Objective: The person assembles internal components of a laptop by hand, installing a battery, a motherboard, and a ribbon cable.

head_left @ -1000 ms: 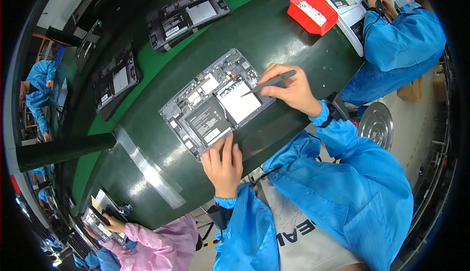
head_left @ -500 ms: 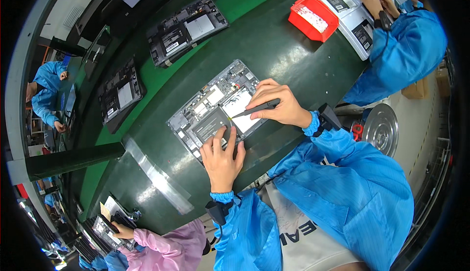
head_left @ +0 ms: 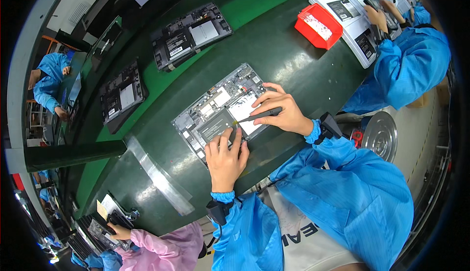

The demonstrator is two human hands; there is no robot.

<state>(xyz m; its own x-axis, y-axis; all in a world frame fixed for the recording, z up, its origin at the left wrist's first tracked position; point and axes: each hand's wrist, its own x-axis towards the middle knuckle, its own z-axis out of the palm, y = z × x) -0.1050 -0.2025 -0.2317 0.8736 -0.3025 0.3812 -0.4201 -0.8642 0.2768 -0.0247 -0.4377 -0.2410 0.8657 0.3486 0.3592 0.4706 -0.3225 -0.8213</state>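
Observation:
An opened laptop base (head_left: 184, 118) lies on the green bench in front of me, its circuit board and dark battery (head_left: 211, 128) exposed. A white panel (head_left: 245, 108) sits to the right of that battery. My right hand (head_left: 289, 116) grips a slim black pointed tool (head_left: 265, 115), whose tip reaches the seam between battery and white panel; its exact kind I cannot make out. With fingers spread, my left hand (head_left: 226, 161) rests its fingertips along the near edge of the battery, holding nothing.
Two more opened laptop bases (head_left: 192, 35) (head_left: 122, 95) stand beyond, at the far left. A red bin (head_left: 319, 26) sits at the far right beside white trays (head_left: 345, 11), where a blue-sleeved person works. Clear tape (head_left: 159, 177) lies on the bench at left. A pink-sleeved person (head_left: 152, 244) handles parts at lower left.
The whole view has shifted slightly. My hands keep nearly the same pose on the laptop, with the tool tip still at the battery's edge. The neighbour at right has moved their hands.

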